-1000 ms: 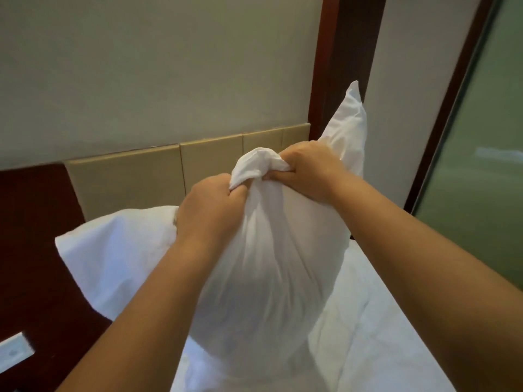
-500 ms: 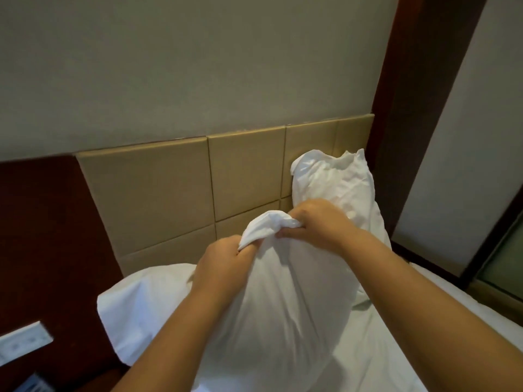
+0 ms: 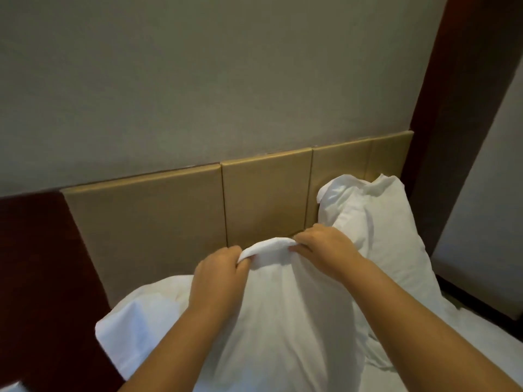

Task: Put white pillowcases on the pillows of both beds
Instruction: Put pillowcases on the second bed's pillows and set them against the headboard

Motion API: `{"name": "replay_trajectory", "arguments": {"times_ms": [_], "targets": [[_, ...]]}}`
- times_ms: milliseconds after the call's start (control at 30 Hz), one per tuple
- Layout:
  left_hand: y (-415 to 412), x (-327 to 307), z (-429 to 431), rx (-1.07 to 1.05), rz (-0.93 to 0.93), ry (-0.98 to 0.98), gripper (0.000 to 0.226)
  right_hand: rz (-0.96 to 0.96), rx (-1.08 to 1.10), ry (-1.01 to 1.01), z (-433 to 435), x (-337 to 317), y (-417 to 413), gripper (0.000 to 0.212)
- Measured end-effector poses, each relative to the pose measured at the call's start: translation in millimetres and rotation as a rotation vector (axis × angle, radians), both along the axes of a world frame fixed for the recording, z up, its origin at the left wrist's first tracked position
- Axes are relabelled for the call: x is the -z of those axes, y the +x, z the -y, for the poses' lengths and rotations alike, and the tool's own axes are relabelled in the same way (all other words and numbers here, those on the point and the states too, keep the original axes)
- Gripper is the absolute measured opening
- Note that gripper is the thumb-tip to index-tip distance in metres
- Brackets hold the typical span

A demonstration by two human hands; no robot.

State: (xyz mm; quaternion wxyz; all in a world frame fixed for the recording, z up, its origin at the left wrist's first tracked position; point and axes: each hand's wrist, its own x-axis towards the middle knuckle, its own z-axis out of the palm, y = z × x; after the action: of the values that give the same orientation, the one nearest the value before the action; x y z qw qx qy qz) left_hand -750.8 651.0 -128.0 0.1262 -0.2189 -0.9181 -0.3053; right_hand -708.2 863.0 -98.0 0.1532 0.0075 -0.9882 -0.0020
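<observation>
White pillowcase (image 3: 283, 321) is bunched in your clenched left hand (image 3: 218, 281) and right hand (image 3: 325, 247); loosen your fingers (image 3: 243, 264) and the pillow inside may slide out

Left hand (image 3: 216, 281) and right hand (image 3: 325, 247) pinch the bunched top of a white pillowcase (image 3: 283, 321). A second pillow (image 3: 382, 222) leans against the tan headboard (image 3: 169, 216).

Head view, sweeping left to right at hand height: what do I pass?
Dark wood panel → left hand → gathered pillowcase edge → right hand → upright pillow against the headboard.
</observation>
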Motion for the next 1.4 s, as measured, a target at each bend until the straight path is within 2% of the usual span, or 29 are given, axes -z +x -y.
{"name": "replay_trajectory", "arguments": {"times_ms": [133, 267, 367, 433, 533, 600, 700, 867, 1033, 1167, 1300, 1400], "targets": [[-55.2, -6.6, -10.2, -0.020, -0.115, -0.006, 0.028, -0.078, -0.003, 0.048, -9.4, 1.2, -55.7, 0.024], [-114.4, -18.3, -20.9, -0.053, -0.238, -0.067, 0.028, -0.148, 0.029, 0.008, -13.6, 6.5, -108.0, 0.017], [-146.9, -20.8, -22.4, -0.096, -0.266, -0.133, 0.018, -0.129, 0.124, 0.005, -21.2, 14.2, -142.2, 0.005], [-160.3, -15.4, -17.5, -0.127, -0.276, -0.152, 0.008, -0.141, 0.243, -0.017, -26.3, 21.7, -159.8, 0.007], [-172.5, -0.4, -9.6, -0.088, -0.291, -0.157, 0.023, -0.141, 0.312, -0.050, -24.3, 33.4, -176.5, 0.010], [-175.9, 5.1, -5.1, -0.071, -0.360, -0.215, 0.028, -0.162, 0.294, -0.081, -19.8, 38.8, -182.7, 0.010], [-178.5, 3.5, 5.9, -0.096, -0.493, -0.292, 0.024, -0.238, 0.263, -0.150, -12.9, 38.8, -183.9, 0.014], [-177.6, -4.5, 30.5, -0.142, -0.516, -0.383, 0.027, -0.290, 0.080, -0.222, 13.3, 31.6, -167.6, 0.020], [-161.8, -30.7, 37.7, -0.205, -0.622, -0.410, 0.029, -0.273, -0.042, -0.225, 47.6, 26.5, -130.7, 0.020], [-132.5, -30.0, 51.5, -0.316, -0.419, -0.435, 0.035, -0.186, -0.049, -0.229, 60.9, 37.0, -89.4, 0.020], [-97.9, -9.5, 77.3, -0.359, -0.274, -0.400, 0.019, -0.079, -0.039, -0.239, 75.2, 60.9, -52.9, 0.022], [-81.9, -0.1, 97.6, -0.382, -0.166, -0.413, 0.027, -0.050, -0.066, -0.247, 93.4, 71.3, -44.2, 0.023]]}}
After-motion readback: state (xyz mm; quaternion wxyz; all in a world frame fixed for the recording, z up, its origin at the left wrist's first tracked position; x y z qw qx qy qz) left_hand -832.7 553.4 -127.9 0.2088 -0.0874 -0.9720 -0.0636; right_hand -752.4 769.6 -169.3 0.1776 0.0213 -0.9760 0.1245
